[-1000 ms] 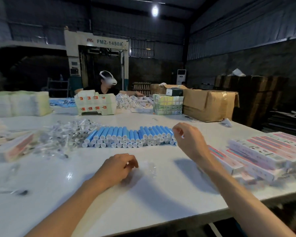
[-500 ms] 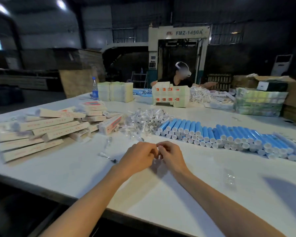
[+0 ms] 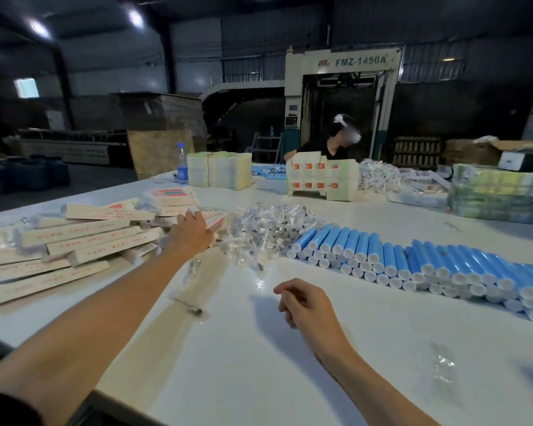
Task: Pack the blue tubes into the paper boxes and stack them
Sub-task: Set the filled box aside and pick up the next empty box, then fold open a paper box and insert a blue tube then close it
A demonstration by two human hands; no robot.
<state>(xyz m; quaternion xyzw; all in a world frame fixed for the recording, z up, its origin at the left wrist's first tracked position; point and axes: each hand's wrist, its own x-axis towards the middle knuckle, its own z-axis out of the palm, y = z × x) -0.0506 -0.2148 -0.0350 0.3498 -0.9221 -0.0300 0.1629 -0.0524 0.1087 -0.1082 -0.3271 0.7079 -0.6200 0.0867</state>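
Blue tubes (image 3: 413,259) with white caps lie stacked in a long row across the right of the white table (image 3: 259,379). A loose pile of long white paper boxes (image 3: 74,241) with red print covers the left of the table. My left hand (image 3: 191,232) reaches out over the right end of that pile, fingers spread on a box with red and blue stripes (image 3: 217,222); whether it grips the box is hidden. My right hand (image 3: 305,305) rests near the table's middle, fingers loosely curled, holding nothing visible.
A heap of small clear plastic packets (image 3: 268,229) lies between boxes and tubes. One packet (image 3: 190,305) lies near my left forearm. Across the table a person (image 3: 330,142) works behind stacked cartons (image 3: 323,179). A water bottle (image 3: 182,164) and paper stacks (image 3: 219,170) stand at the far edge.
My view has swung left. My hands were together in front of me; now the left hand has stretched out to the box pile and the right hand stays back, curled.
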